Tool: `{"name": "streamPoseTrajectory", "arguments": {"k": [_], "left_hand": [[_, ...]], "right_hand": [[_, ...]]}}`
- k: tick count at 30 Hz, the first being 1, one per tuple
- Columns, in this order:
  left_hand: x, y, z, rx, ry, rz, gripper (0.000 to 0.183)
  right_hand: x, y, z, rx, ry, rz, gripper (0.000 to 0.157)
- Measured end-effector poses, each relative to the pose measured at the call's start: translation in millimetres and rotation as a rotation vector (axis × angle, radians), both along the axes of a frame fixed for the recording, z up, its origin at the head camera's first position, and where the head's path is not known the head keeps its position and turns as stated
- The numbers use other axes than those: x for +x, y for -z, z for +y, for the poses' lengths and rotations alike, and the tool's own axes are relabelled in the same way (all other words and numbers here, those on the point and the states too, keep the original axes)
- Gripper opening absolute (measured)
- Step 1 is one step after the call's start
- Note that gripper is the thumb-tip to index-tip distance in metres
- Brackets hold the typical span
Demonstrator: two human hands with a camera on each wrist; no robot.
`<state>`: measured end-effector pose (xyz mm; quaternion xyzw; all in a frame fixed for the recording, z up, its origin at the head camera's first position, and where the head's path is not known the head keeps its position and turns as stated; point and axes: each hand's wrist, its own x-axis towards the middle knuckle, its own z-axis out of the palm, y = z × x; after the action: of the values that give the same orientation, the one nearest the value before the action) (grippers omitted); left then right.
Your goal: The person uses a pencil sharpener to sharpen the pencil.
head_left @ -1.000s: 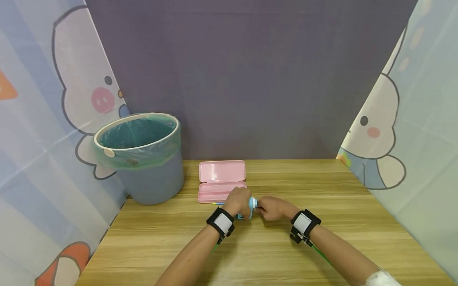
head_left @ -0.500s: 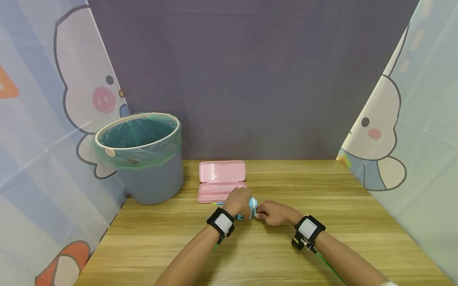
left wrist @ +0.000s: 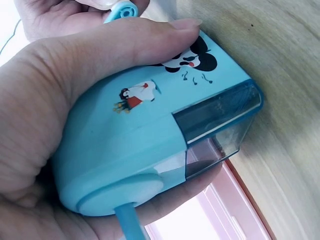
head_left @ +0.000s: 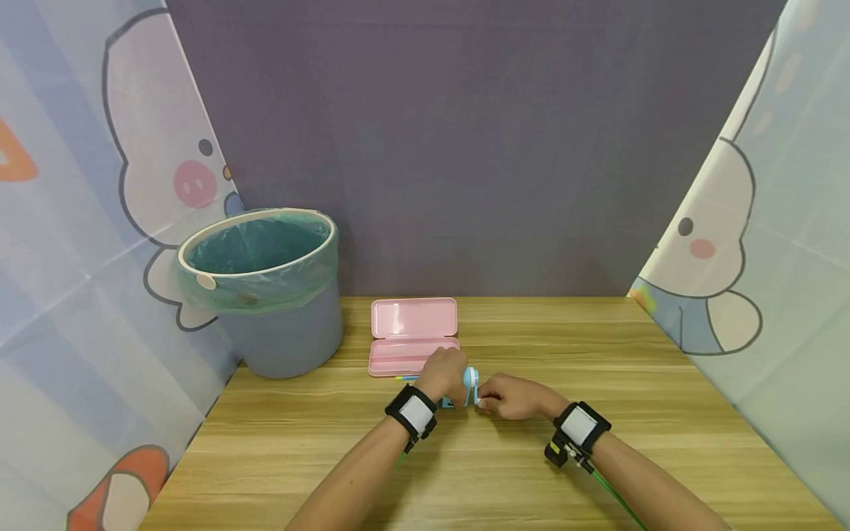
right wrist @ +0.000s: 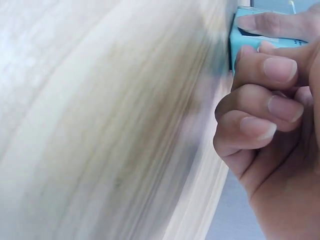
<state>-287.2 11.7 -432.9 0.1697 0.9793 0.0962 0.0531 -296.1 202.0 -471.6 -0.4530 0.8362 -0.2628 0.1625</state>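
Note:
My left hand (head_left: 443, 375) grips a light blue crank pencil sharpener (left wrist: 140, 120) with cartoon prints and a clear shavings drawer (left wrist: 220, 120). In the left wrist view the thumb lies over its printed face, with fingers round the far side. A blue pencil (left wrist: 129, 220) sticks out of the sharpener's front; in the head view its yellow-tipped end points left. At the opposite end, my right hand (head_left: 513, 397) pinches the knob of the crank (left wrist: 122, 11) between thumb and index finger. The right hand's other fingers are curled in the right wrist view.
Just behind the left hand an opened pink pencil case (head_left: 413, 318) lies on the wooden table (head_left: 571, 332). A grey-blue bin (head_left: 285, 339) with a green liner stands at the back left. Printed curtains hang on both sides, and a dark cloth (head_left: 478, 147) forms the back.
My right hand has come slightly nearer me, and the crank has swung downward with it. The left hand holds the sharpener in the same place.

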Motion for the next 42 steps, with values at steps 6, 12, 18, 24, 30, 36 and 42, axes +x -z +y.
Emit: {"name": "streamPoseTrajectory", "arguments": {"k": [6,12,18,24,30,36,42], "left_hand": [[-1.2,-0.1,1.1,-0.012,-0.004,0.018,0.037],[-0.9,-0.7,1.2,-0.013,-0.001,0.011,0.038],[-0.2,-2.5,0.4,-0.035,-0.009,0.038,0.038],[1.1,-1.8,1.7,-0.021,-0.023,0.008,0.037],[2.3,-1.9,3.2,-0.020,-0.028,0.004,0.036],[2.5,-1.9,2.9,-0.013,-0.030,0.002,0.036],[3.6,-3.5,2.9,-0.034,-0.023,0.013,0.036]], "right_hand": [[0.5,-2.0,3.1,-0.022,-0.015,-0.033,0.034],[1.1,-3.3,4.7,-0.025,0.004,-0.079,0.034],[1.6,-7.6,4.0,-0.049,-0.015,-0.075,0.033],[2.2,-8.4,7.0,-0.062,-0.017,-0.105,0.033],[3.3,-8.2,9.7,-0.080,-0.009,-0.124,0.034],[3.5,-13.8,10.3,-0.096,-0.032,-0.127,0.035],[4.2,-19.4,10.2,-0.100,-0.050,-0.137,0.035]]}}
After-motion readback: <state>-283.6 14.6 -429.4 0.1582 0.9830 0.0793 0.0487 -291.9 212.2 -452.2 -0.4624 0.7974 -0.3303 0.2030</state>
